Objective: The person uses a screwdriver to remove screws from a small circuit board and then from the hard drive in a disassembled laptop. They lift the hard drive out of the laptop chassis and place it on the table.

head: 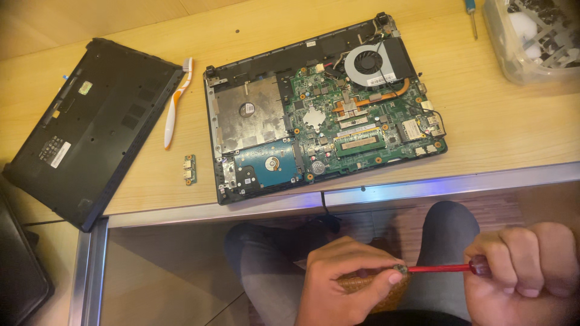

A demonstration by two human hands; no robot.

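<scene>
Gripping red screwdriver (444,268) in right hand (522,271) | left hand (344,281) pinching its tip | opened laptop (320,108) on desk (501,115)

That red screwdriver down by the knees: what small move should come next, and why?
Probably lift the screwdriver back up to the open laptop on the desk. The right hand grips its handle, and the left hand pinches something small at its tip, too small to identify. Both hands sit low over the lap, away from the bared board, so work there needs them raised first.
</scene>
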